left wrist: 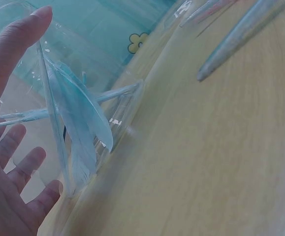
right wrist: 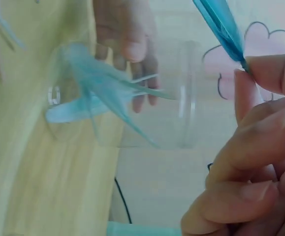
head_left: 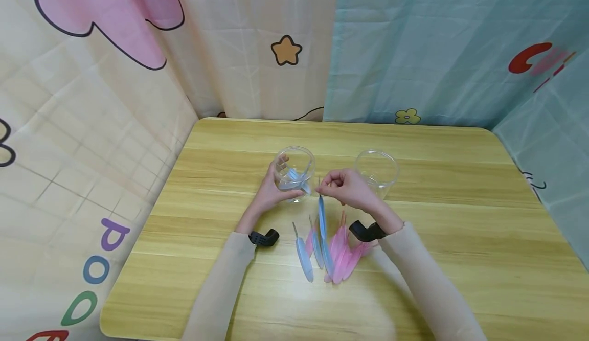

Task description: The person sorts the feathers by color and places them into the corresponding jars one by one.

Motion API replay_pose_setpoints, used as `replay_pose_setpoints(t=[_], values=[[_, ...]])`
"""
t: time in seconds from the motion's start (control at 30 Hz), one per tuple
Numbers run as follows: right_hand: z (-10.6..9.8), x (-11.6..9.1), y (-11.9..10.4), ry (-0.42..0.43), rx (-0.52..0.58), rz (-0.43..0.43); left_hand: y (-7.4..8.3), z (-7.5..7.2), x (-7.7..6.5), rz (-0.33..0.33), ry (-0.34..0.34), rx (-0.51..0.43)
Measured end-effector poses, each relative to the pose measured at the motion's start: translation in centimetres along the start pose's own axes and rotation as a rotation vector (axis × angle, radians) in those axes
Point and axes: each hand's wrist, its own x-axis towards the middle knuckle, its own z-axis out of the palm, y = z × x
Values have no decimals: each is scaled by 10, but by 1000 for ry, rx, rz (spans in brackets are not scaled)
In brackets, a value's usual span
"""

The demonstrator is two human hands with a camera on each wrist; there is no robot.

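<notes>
My left hand grips a clear cup standing on the table, thumb on the near side and fingers around the far side. Several blue feathers lean at different angles inside it, seen through the wall in both wrist views. Just right of that cup, my right hand pinches a blue feather by its quill between thumb and forefinger. The feather hangs vane downward in the head view, over the loose feathers. The other right fingers are curled in toward the palm.
A second clear cup stands beyond my right hand, partly hidden by it. Pink feathers lie in a loose pile near my right wrist, with blue feathers to their left. Printed curtains enclose the wooden table.
</notes>
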Motion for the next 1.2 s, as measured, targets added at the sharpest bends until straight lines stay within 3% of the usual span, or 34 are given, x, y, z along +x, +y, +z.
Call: replay_pose_setpoints(t=[0.13, 0.37, 0.53, 0.73, 1.0, 1.2], values=[[-4, 1, -13, 132, 78, -102, 0, 0, -1, 2, 5, 2], [-2, 21, -28, 552, 213, -356, 1, 0, -2, 9, 16, 5], [7, 39, -30, 709, 168, -476, -1, 0, -2, 2, 21, 17], [22, 48, -24, 684, 34, -439, -1, 1, -2, 10, 25, 31], [28, 43, -13, 577, -6, -295, -2, 2, -1, 4, 18, 19], [19, 30, -4, 417, -5, -198, -1, 0, -1, 21, 20, 27]])
